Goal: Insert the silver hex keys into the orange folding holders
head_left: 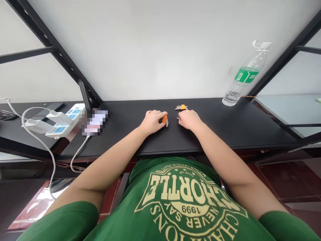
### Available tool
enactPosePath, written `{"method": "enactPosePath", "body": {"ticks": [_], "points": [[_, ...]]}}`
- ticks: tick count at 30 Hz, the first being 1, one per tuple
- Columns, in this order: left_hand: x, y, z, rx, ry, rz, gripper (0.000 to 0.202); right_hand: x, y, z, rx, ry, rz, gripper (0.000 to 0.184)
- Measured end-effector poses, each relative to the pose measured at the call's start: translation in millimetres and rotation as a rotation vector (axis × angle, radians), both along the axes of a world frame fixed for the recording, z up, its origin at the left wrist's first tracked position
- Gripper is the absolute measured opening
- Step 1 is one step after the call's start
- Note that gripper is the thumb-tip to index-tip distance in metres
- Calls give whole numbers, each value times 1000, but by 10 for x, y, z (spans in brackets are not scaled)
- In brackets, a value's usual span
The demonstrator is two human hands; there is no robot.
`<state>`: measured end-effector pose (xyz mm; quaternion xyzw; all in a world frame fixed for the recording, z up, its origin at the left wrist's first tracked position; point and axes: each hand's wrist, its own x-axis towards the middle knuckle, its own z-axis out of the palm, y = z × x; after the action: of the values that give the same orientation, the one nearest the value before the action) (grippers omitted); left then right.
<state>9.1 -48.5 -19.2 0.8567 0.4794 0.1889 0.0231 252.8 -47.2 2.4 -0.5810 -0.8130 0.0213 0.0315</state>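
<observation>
Over the black tabletop [125, 134], my left hand [152, 122] is closed on an orange hex key holder [164, 119]. Several short metal keys stick out of its right side. A short way to the right, my right hand [188, 119] is closed in a pinch. A small metal tip [178, 117] pokes out at its fingertips, seemingly a hex key, most of it hidden by the fingers. Just behind the right hand lies a bundle of metal keys in a yellow-orange holder [183, 107]. The two hands are apart.
A clear water bottle [244, 79] stands at the back right by the shelf frame. On the left are a phone [95, 123] with its cable [75, 157] and a white power strip [66, 124] with plugged-in chargers. A white wall closes off the back.
</observation>
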Motion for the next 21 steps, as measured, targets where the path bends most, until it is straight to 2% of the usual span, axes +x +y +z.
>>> {"method": "enactPosePath", "body": {"ticks": [7, 12, 21], "points": [[0, 4, -6, -1, -4, -11, 52, 28, -23, 32, 35, 64, 32, 16], [12, -6, 2, 5, -10, -30, 53, -31, -74, 18, 137, 267, 142, 11], [44, -53, 49, 28, -29, -47, 51, -92, -113, -27, 5, 501, 250, 10]]}}
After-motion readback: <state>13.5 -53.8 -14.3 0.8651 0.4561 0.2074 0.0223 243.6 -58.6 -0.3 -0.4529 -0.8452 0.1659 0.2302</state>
